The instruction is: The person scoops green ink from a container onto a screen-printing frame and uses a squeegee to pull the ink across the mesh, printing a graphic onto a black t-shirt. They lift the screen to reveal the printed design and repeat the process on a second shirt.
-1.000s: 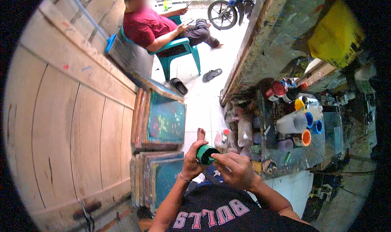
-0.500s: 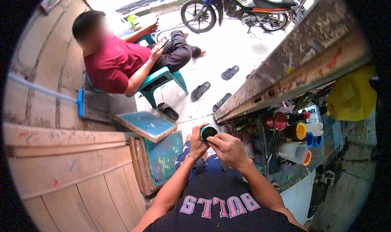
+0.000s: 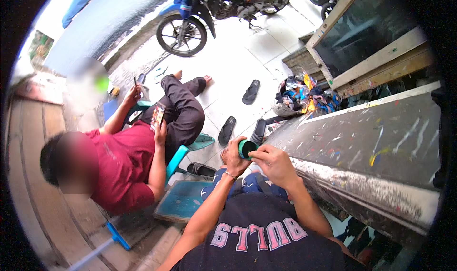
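Note:
My left hand (image 3: pixel 235 157) is wrapped around a small green cup (image 3: pixel 244 145), its mouth tipped toward me and its inside dark. Close against the cup's right rim is my right hand (image 3: pixel 276 164), its thumb and fingers pinched together at the opening. Whatever lies in that pinch is too small to make out. Both hands are held in front of my dark shirt, above my patterned shorts.
To the left a person (image 3: pixel 126 164) in a red shirt sits with a phone (image 3: pixel 158 115). A paint-marked bench (image 3: pixel 362 137) runs along the right, with a heap of scraps (image 3: pixel 304 97) beyond it. Sandals (image 3: pixel 227 130) lie on the tiles near a motorbike (image 3: pixel 190 30). A blue-faced frame (image 3: pixel 178 199) is at lower left.
My view has swung, bringing the bench top and scrap heap into sight; the shelf of paint containers has gone out of it. My hands keep the same hold at the cup.

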`<act>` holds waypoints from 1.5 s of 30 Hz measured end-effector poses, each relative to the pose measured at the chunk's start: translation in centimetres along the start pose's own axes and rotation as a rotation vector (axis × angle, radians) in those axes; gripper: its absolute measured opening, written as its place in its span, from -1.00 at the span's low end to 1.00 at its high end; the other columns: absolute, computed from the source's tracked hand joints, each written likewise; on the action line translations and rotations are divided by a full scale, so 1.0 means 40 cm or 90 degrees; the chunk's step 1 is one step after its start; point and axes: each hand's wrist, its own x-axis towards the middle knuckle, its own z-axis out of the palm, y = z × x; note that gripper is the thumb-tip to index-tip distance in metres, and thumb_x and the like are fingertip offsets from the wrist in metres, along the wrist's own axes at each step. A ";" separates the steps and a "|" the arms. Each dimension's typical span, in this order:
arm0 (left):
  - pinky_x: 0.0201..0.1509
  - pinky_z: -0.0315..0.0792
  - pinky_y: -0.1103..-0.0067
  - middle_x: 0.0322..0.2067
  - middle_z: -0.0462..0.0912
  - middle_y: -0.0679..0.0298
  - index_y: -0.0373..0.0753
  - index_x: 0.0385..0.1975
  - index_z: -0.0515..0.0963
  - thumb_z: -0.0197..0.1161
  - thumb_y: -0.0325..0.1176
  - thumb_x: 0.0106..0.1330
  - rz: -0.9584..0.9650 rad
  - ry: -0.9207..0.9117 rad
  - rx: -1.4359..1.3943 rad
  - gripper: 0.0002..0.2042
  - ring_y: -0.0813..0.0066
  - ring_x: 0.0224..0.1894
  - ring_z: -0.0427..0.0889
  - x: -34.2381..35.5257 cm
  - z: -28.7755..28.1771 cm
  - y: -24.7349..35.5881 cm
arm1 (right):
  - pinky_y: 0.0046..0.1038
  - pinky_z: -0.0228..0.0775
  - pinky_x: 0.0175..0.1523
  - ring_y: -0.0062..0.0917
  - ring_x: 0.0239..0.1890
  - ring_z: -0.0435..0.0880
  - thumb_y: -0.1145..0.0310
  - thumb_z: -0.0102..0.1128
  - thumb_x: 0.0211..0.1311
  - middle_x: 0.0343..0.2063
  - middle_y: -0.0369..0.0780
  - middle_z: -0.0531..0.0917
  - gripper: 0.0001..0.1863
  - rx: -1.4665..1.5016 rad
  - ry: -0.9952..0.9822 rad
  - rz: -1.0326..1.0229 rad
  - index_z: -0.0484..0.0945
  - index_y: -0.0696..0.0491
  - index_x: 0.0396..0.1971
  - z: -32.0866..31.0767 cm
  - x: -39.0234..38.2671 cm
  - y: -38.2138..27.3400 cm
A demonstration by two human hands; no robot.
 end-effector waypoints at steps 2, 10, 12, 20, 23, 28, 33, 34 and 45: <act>0.12 0.37 0.32 -0.07 0.51 0.10 -0.23 0.04 0.42 0.52 -0.34 -0.14 0.018 -0.028 -0.020 -0.35 0.05 0.01 0.46 0.086 -0.008 -0.002 | -0.32 0.54 -0.28 -0.27 -0.36 0.68 0.45 0.32 0.16 -0.36 -0.18 0.64 -0.84 0.001 0.056 0.006 0.71 0.03 -0.24 -0.024 0.062 -0.009; 0.10 0.43 0.34 -0.08 0.52 0.10 -0.27 -0.02 0.42 0.54 -0.40 -0.12 -0.006 -0.146 -0.141 -0.40 0.09 -0.01 0.50 0.351 0.045 -0.002 | -0.38 0.52 -0.30 -0.33 -0.40 0.68 0.52 0.29 0.21 -0.37 -0.15 0.65 -0.82 0.023 0.243 0.077 0.69 0.13 -0.18 -0.114 0.233 0.018; 0.06 0.46 0.36 -0.09 0.51 0.09 -0.26 0.01 0.40 0.57 -0.37 -0.12 0.029 -0.188 -0.098 -0.36 0.13 -0.05 0.54 0.409 0.066 -0.011 | -0.38 0.53 -0.29 -0.32 -0.38 0.69 0.52 0.29 0.21 -0.35 -0.15 0.66 -0.82 0.020 0.270 0.097 0.68 0.14 -0.18 -0.130 0.261 0.043; 0.13 0.39 0.32 -0.10 0.50 0.09 -0.23 -0.03 0.42 0.55 -0.44 -0.20 0.180 -0.391 -0.103 -0.37 0.04 -0.01 0.47 0.672 0.277 -0.062 | -0.42 0.57 -0.18 -0.31 -0.26 0.75 0.59 0.31 0.14 -0.27 -0.09 0.72 -0.83 0.023 0.413 0.244 0.70 0.17 -0.24 -0.249 0.296 0.188; 0.23 0.31 0.29 -0.10 0.49 0.09 -0.24 -0.04 0.42 0.55 -0.43 -0.23 0.167 -0.520 -0.178 -0.36 0.03 0.02 0.44 0.778 0.394 -0.074 | -0.43 0.58 -0.17 -0.32 -0.26 0.75 0.62 0.33 0.11 -0.26 -0.09 0.72 -0.82 0.042 0.455 0.317 0.71 0.16 -0.25 -0.291 0.347 0.258; 0.19 0.30 0.29 -0.08 0.52 0.14 -0.23 0.00 0.42 0.43 -0.48 -0.26 0.179 -0.556 -0.143 -0.35 0.02 0.03 0.43 1.011 0.539 -0.056 | -0.44 0.58 -0.17 -0.32 -0.24 0.76 0.63 0.34 0.09 -0.24 -0.11 0.73 -0.82 0.028 0.432 0.361 0.73 0.15 -0.28 -0.466 0.559 0.406; 0.17 0.33 0.29 -0.10 0.52 0.13 -0.23 -0.05 0.43 0.50 -0.42 -0.28 0.139 -0.510 -0.122 -0.36 0.01 0.03 0.42 1.315 0.611 -0.026 | -0.38 0.56 -0.22 -0.28 -0.30 0.72 0.61 0.32 0.03 -0.31 -0.18 0.71 -0.70 -0.028 0.370 0.247 0.69 0.10 -0.16 -0.648 0.806 0.522; 0.16 0.33 0.29 -0.10 0.51 0.11 -0.26 -0.03 0.42 0.49 -0.42 -0.27 0.162 -0.496 -0.117 -0.35 0.00 0.02 0.42 1.380 0.621 -0.023 | -0.37 0.57 -0.19 -0.29 -0.28 0.72 0.60 0.31 0.02 -0.30 -0.16 0.71 -0.70 -0.064 0.365 0.218 0.70 0.08 -0.19 -0.677 0.859 0.546; 0.17 0.35 0.29 -0.07 0.52 0.13 -0.20 0.03 0.40 0.53 -0.32 -0.16 0.256 -0.427 -0.043 -0.34 0.05 0.02 0.45 2.126 0.841 -0.158 | -0.31 0.54 -0.31 -0.24 -0.37 0.70 0.48 0.33 0.16 -0.43 -0.15 0.70 -0.86 -0.026 0.425 0.110 0.69 0.08 -0.25 -0.936 1.535 0.856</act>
